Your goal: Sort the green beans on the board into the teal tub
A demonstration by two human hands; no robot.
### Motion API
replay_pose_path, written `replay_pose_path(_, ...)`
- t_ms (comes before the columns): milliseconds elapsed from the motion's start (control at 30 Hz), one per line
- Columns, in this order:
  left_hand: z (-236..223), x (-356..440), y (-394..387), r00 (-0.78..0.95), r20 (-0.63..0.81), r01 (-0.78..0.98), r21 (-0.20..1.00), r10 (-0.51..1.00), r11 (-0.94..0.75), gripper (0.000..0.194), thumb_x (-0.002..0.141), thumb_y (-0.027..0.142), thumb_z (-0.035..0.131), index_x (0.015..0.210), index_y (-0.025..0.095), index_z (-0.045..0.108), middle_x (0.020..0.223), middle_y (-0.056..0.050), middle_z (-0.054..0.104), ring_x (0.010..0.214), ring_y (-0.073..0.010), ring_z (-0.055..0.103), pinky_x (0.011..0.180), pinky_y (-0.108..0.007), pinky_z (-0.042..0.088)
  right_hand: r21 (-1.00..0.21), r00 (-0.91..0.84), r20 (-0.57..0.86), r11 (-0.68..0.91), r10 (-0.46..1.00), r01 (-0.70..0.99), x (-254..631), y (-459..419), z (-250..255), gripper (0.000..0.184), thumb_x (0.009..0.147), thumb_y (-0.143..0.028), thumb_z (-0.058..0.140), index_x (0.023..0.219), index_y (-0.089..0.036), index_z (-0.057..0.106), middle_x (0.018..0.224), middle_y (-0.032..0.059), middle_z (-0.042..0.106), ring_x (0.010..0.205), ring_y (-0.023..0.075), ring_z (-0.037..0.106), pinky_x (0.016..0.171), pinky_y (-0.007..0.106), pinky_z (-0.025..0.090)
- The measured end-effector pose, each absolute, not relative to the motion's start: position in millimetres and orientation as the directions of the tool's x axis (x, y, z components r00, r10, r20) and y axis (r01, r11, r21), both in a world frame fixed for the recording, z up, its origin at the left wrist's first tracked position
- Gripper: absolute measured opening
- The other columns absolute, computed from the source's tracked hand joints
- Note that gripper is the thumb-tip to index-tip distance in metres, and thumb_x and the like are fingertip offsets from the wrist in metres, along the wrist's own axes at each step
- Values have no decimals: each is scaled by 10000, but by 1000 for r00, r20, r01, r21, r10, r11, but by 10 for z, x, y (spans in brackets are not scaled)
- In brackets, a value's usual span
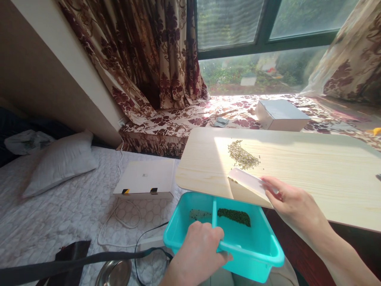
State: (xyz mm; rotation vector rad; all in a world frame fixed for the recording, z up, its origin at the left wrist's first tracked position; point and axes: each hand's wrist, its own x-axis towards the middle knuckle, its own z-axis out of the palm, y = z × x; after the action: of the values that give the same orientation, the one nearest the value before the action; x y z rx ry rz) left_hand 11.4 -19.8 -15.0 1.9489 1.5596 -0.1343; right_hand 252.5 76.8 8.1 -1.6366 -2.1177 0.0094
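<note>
A pillow point(64, 165) is lying on the bed point(18, 230) far to the left of the left grip, and a metal bowl point(114, 274) is resting nearer, also to its left. A white box point(145, 178) is sitting on the bed ahead and to the left of that grip. The left grip point(198, 252) is closing on the near rim of the teal bin point(250, 258), by the divider point(214, 212) that is splitting it into 2 compartments; the bin is stretching mostly sideways, reaching farther to the right of this grip. Just ahead of the left grip, the left compartment is holding sparse specks point(199, 214); ahead and to the right, the other is holding dark green grains point(235, 217). Beyond the bin, loose grains point(244, 157) are lying spread on the wooden bench point(312, 174), ahead and to the left of the right grip, which is the nearer of the 2. Between them, the pale scraper point(248, 180) is slanting over the bench's near edge, its long axis running from the right grip leftward and slightly ahead, its far end pointing just to the near side of the loose grains. The right grip point(293, 204) is pinching the scraper's right end. A pale carton point(285, 109) is standing well ahead of the right grip.
</note>
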Motion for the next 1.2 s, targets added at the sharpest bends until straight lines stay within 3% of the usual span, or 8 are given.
replay_pose_path(300,-127,74,-240,282,-436,911,402,855,-96,313,812,523,729,828,230,621,883,-29,670,921,-270,609,762,-337,423,-354,-123,345,250,930,901,2740,628,174,329,840,-391,447,937,-254,730,797,47,782,555,227,700,485,326,502)
replay_pose_path(767,-119,57,-220,285,-428,909,404,858,-100,335,804,531,741,802,226,601,861,-17,664,896,-262,607,726,-326,398,-351,-126,286,227,950,909,2745,644,158,335,842,-385,446,926,-239,735,766,49,778,596,234,718,499,315,501)
replay_pose_path(1200,-94,26,-229,270,-443,915,393,855,-86,319,809,525,743,825,231,622,865,-18,658,899,-261,604,735,-327,398,-387,-174,325,298,930,872,2712,654,90,329,836,-383,471,958,-246,745,762,27,778,514,188,675,469,282,484)
